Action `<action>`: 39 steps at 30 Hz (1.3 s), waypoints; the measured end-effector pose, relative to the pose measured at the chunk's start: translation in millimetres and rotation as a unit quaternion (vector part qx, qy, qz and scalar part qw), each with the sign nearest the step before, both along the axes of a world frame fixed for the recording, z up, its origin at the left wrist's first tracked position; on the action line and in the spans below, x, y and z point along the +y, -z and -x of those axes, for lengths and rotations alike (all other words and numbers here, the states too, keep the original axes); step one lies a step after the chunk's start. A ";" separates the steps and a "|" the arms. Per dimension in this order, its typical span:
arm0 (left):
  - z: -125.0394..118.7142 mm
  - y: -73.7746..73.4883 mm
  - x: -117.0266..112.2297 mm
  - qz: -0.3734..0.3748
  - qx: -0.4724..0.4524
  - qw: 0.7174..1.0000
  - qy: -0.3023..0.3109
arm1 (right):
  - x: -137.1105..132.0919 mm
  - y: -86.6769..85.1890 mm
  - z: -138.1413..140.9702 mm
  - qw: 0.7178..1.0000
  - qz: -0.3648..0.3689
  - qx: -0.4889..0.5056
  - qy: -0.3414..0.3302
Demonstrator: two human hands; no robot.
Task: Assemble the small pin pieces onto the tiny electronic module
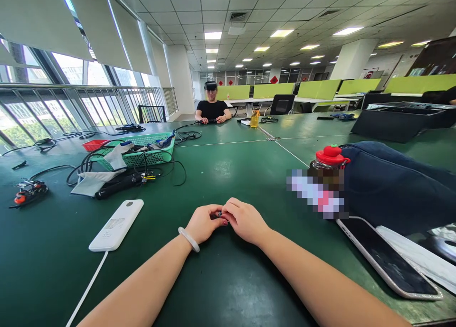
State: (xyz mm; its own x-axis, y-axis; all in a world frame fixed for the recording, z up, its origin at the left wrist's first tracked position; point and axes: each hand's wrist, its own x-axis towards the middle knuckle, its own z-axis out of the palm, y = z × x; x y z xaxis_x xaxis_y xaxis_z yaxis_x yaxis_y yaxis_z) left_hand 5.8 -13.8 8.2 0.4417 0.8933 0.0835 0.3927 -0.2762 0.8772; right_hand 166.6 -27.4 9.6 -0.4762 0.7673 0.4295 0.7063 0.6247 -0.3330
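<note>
Both of my hands meet over the green table (228, 163), in the middle of the head view. My left hand (204, 222), with a pale bangle (188, 239) at its wrist, has its thumb and fingers closed around a small dark item (220, 214). From the other side my right hand (246, 221) pinches at the same spot, its curled fingertips touching those of the left. Most of the small item is hidden by the fingers, and its kind cannot be made out.
Left of my hands lies a white device (117, 225) with a cable. Behind it stands a green basket (153, 151) with cables and gloves. To the right are a phone (390, 256), a dark blue bag (395, 184) and a red-lidded bottle (329, 161). A person (213, 109) sits across.
</note>
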 end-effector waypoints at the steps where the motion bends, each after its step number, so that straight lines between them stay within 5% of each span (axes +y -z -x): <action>1: 0.2 -0.1 -0.1 -0.002 -0.001 1.000 -0.001 | -0.3 -0.4 0.1 1.000 -0.001 0.000 0.001; 17: 0.3 -4.3 -4.1 -0.093 0.085 0.992 -0.015 | -1.0 -2.7 0.4 1.000 0.012 -0.011 0.010; 39: 1.0 -4.5 -5.1 -0.085 0.081 0.993 -0.020 | -0.6 -1.9 -2.6 0.994 0.058 0.091 -0.011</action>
State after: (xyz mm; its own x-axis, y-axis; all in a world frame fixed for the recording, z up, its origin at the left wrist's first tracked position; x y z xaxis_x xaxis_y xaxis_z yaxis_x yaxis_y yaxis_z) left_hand 4.8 -18.8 12.7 0.4260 0.8894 0.1658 0.5393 -0.3967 0.7428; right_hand 169.2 -28.0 11.5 -0.4156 0.8067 0.4200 0.6139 0.5896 -0.5249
